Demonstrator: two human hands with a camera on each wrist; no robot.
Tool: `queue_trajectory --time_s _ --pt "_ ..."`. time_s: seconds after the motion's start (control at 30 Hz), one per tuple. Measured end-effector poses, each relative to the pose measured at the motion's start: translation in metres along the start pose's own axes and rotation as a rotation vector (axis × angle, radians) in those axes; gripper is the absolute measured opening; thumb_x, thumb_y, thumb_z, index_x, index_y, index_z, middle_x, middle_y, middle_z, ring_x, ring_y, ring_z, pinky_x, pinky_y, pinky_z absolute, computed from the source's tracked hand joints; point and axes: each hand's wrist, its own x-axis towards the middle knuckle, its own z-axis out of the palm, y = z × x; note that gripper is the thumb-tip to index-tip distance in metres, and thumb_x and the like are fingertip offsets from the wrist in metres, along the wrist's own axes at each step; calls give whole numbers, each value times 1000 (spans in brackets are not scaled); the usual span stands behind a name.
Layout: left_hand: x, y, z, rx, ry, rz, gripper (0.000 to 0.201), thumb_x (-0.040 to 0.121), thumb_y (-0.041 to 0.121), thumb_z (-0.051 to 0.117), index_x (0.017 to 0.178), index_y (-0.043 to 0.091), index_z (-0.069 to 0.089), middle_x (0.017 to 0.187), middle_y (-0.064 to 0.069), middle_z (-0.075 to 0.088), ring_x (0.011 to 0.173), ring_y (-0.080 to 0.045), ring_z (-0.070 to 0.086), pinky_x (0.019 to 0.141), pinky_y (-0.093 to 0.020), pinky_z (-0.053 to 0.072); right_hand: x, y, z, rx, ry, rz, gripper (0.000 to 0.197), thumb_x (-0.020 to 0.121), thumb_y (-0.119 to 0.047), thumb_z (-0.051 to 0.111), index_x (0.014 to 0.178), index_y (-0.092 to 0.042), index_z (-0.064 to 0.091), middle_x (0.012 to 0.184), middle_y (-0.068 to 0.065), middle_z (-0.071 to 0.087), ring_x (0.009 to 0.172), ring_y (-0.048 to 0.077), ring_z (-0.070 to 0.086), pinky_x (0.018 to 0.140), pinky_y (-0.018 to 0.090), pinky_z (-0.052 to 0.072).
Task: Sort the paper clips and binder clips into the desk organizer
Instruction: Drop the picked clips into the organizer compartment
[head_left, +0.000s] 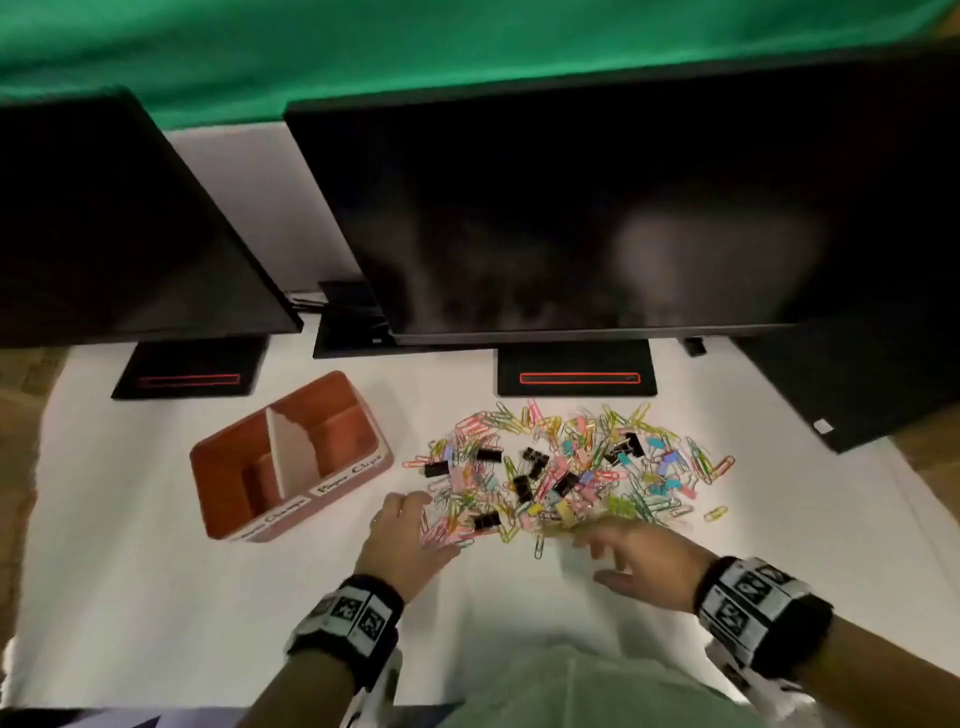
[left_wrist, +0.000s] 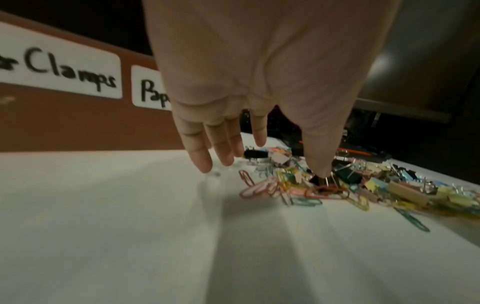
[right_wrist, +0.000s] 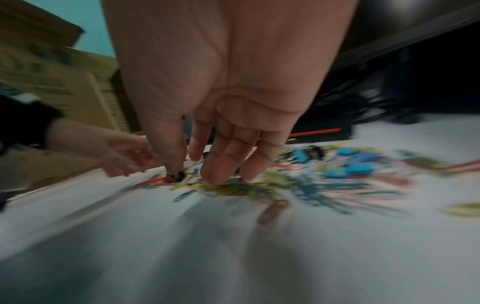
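A heap of coloured paper clips and binder clips (head_left: 566, 467) is spread over the white table, with several black binder clips (head_left: 535, 460) among them. To its left stands a brown desk organizer (head_left: 218, 467), empty, with labels reading "Clamps" (left_wrist: 70, 70) and "Paper Clips" (head_left: 349, 474). My left hand (head_left: 410, 530) hovers at the heap's near-left edge, fingers (left_wrist: 200, 156) straight and spread, thumb tip down among the clips (left_wrist: 298, 185). My right hand (head_left: 628, 556) reaches over the near edge, fingers (right_wrist: 221, 164) extended and relaxed above blurred clips (right_wrist: 324, 181). Neither hand holds anything.
Two dark monitors (head_left: 597, 208) on black stands (head_left: 576, 371) rise behind the heap and organizer. A black object (head_left: 857, 384) lies at the far right. Bare white tabletop (head_left: 156, 597) lies in front of the organizer and hands.
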Motion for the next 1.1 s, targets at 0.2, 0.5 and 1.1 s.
queue_trajectory --time_s 0.2,0.5,1.1 --pt "12 2 20 53 27 -13 74 64 42 78 125 20 44 120 -3 41 111 -24 41 98 -37 41 66 -32 15 -64 35 -89 52 87 -21 56 136 -26 38 129 1 47 109 18 52 91 32 49" --pt "24 -2 22 -113 87 128 23 74 12 73 96 13 68 102 -5 59 96 -24 54 90 -36 45 101 -37 8 -257 182 31 56 81 -50 59 130 -26 43 127 0 44 117 21 42 97 41 38" --pt "25 -8 -9 -328 71 16 7 77 12 70 79 19 70 75 2 67 71 -14 59 73 -27 48 100 -36 -13 -174 264 58 14 91 -34 54 91 -24 64 92 -7 67 93 15 55 96 38 39"
